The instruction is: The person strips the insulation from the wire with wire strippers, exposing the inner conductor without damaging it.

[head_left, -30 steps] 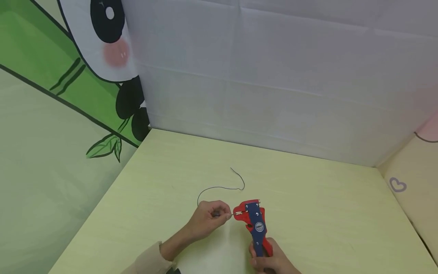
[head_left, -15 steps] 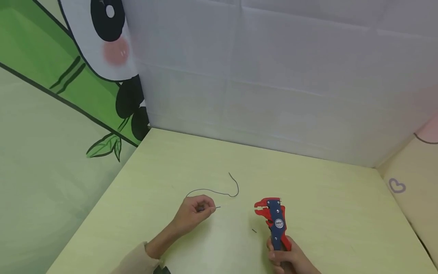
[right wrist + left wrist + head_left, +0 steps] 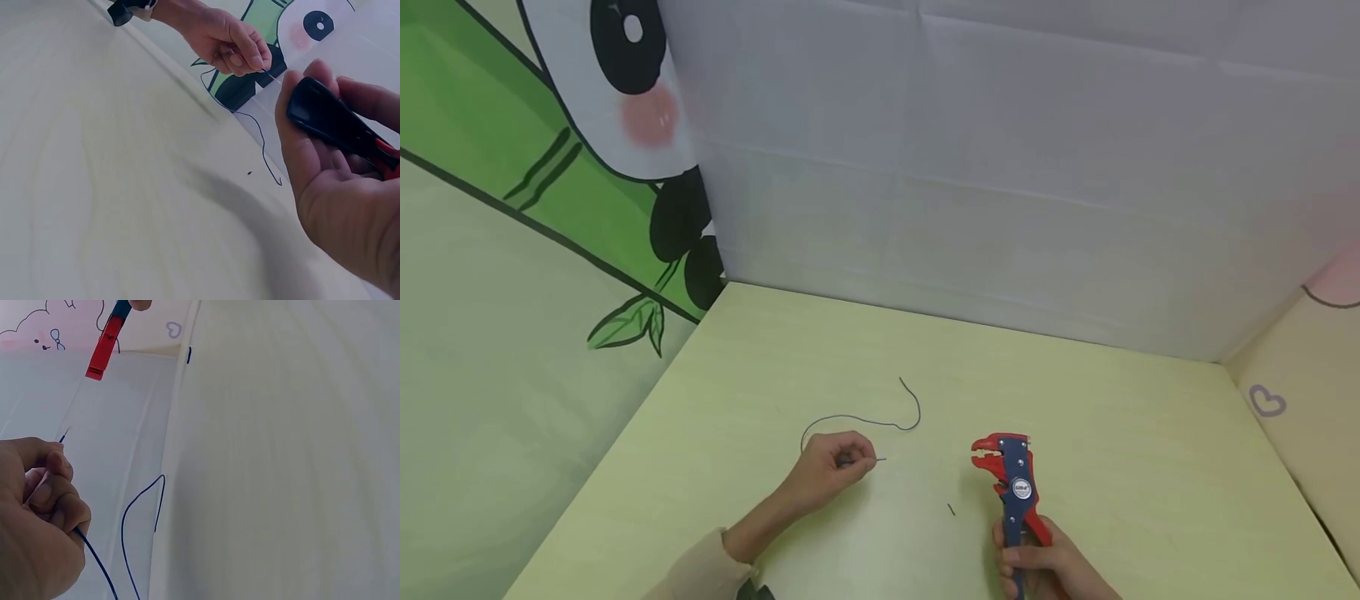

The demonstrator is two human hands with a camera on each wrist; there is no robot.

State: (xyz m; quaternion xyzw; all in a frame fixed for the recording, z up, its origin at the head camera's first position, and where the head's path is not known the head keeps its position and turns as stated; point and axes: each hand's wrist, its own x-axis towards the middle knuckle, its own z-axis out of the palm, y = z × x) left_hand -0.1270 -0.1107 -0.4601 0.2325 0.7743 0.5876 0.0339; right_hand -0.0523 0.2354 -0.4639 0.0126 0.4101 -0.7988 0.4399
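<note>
My left hand (image 3: 831, 471) pinches a thin blue wire (image 3: 859, 419) near one end. In the left wrist view a short bare tip (image 3: 66, 432) pokes out past the thumb and forefinger, and the rest of the blue wire (image 3: 100, 562) trails from the palm side. My right hand (image 3: 1048, 558) grips a red and blue wire stripper (image 3: 1017, 475) by its handles, its notched jaws apart and facing left toward the wire tip. The right wrist view shows the dark handle end (image 3: 331, 115) in the right hand. A small dark scrap (image 3: 951, 509) lies on the table between the hands.
The pale yellow table (image 3: 1112, 433) spreads around both hands. A white cloth wall (image 3: 962, 183) stands along its back edge, and a printed cloth with a green bamboo pattern (image 3: 527, 158) hangs at the left.
The wire has come out of the stripper's jaws, and its end now shows bare. The hands have moved apart, left hand leftward and stripper rightward. A dark scrap has appeared on the table.
</note>
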